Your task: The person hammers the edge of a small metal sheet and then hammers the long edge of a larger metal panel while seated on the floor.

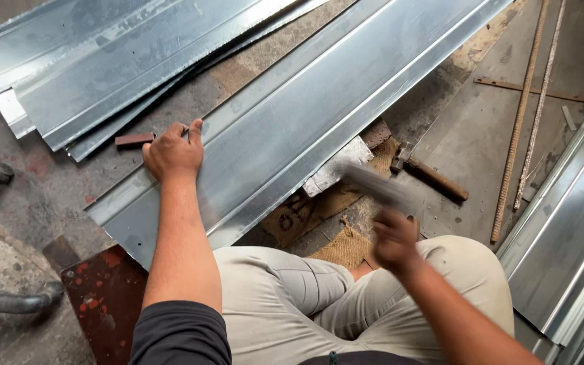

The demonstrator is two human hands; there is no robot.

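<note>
On the metal sheet [292, 128], left hand [172, 154] presses (right hand [395, 238] grips a blurred tool [373, 186]).

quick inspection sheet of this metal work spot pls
surface: rough concrete floor, stained, partly under burlap sacking
job's things: long folded metal sheet; blurred mallet above its near edge
clutter: spare hammer, two rusty rods, small rusty block, red-stained plate
grippers: left hand pressed flat on the sheet; right hand gripping the mallet
cables: nothing seen
surroundings: stacked sheets upper left, more sheeting at right, grey pipes at left
</note>
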